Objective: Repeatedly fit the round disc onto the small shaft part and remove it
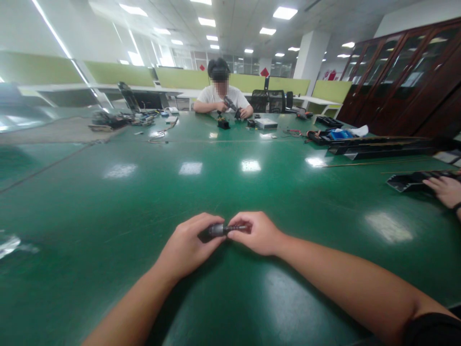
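Between my two hands, just above the green table (151,192), a small grey-and-black cylinder with a thin ridged shaft (217,230) lies sideways. What kind of part it is, I cannot tell. My left hand (189,245) grips its thick body on the left, thumb and fingers bent around it. On the other side, my right hand (260,234) pinches the ridged shaft, whose far end is partly covered by the fingers.
Across the table a person (221,96) holds a power drill (230,103) near small black parts (224,124). At right, another person's hand (446,190) rests on a black metal channel (406,182). Beyond it lie long dark rails (389,150). Wires and tools sit at back left.
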Demonstrator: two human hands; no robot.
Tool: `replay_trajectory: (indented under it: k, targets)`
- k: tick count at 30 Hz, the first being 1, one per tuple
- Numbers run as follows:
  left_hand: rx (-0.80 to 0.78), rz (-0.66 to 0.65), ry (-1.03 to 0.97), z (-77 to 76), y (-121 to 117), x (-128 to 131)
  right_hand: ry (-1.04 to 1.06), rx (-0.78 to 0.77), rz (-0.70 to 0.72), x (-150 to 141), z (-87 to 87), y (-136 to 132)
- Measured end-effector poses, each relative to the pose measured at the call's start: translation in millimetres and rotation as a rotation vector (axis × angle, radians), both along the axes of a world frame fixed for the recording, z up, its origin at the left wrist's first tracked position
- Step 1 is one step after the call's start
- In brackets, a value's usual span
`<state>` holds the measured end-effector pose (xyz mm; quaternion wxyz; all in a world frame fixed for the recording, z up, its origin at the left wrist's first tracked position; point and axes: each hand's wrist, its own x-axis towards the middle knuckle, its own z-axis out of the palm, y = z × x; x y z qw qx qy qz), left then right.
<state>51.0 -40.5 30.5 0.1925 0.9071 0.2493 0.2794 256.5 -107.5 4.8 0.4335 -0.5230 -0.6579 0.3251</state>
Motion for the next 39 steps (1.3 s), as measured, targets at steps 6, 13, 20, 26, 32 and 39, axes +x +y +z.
replay_trajectory:
  k: [6, 13, 20, 26, 32, 39]
  targets:
    - [0.018, 0.007, -0.011, -0.4, 1.1, -1.5, -0.016, -0.016, -0.017, 0.1, -1.9, 0.5]
    - [0.021, 0.010, -0.008, 0.3, 2.4, -2.6, -0.010, -0.011, -0.020, -0.1, -3.7, 0.9]
    - [0.029, 0.008, -0.021, 0.9, 2.1, -1.8, 0.016, -0.021, -0.033, 0.0, -3.7, 1.1]
    - [0.047, 0.030, -0.033, 2.0, 5.4, -6.9, 0.039, -0.052, -0.070, -0.6, -4.1, 1.6]
    - [0.059, 0.048, -0.024, 4.0, 6.7, -9.1, 0.069, -0.058, -0.088, -0.5, -3.1, 2.3]
    - [0.081, 0.133, -0.012, 4.1, 17.0, -22.3, 0.141, -0.080, -0.105, -0.4, -1.6, 3.3]
